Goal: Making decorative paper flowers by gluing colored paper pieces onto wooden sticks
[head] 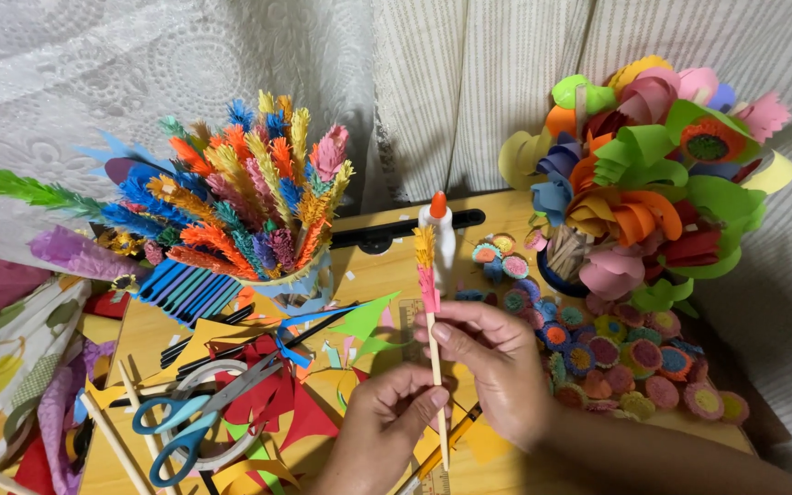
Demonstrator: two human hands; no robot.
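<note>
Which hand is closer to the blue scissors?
Left. The left hand sits lower on the stick, just right of the blue scissors; the right hand is farther right.

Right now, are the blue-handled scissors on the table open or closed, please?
Closed, or nearly so: the scissors lie flat on the table among paper scraps, blades together and the two handle loops close to each other.

Before you sits a yellow wooden tabletop [497, 206]. On it lie blue-handled scissors [196, 414] at your left, among red and yellow paper scraps [272, 403]. A white glue bottle [439, 234] with an orange cap stands upright near the far edge. A spread of small rolled paper discs [630, 362] covers the right side, and a green paper triangle [366, 321] lies mid-table.
</note>
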